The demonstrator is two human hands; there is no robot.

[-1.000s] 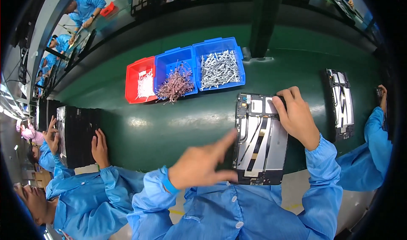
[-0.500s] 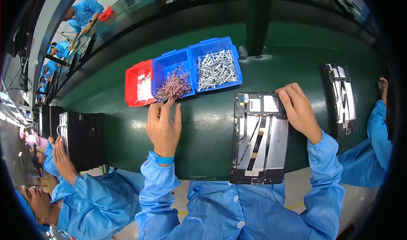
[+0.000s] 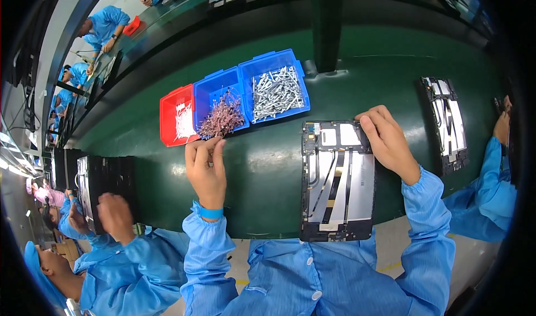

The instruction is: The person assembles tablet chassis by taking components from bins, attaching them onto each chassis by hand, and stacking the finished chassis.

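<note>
My left hand (image 3: 206, 170) is just in front of the middle blue bin (image 3: 216, 80), thumb and fingertips drawn together. Whatever they pinch is too small to make out. A tangled heap of small pinkish parts with thin wires (image 3: 223, 116) fills that bin's near side. Under my right hand (image 3: 388, 144) lies an opened tablet (image 3: 363, 190), its back off, showing silver battery panels, black flat cables and a dark frame. The right thumb and fingers grip its far right corner.
A red bin (image 3: 169, 115) of small white pieces and a blue bin (image 3: 301, 87) of silver cylindrical parts flank the middle bin. Another opened tablet (image 3: 445, 123) lies at right. Dark stacked panels (image 3: 114, 176) stand left, beside a co-worker's blurred hand (image 3: 117, 215). A post (image 3: 325, 31) rises behind.
My left hand has drawn back slightly from the wired parts, its fingers closing together. My right hand keeps its grip on the tablet. The left co-worker's hand has moved nearer along the stack.
</note>
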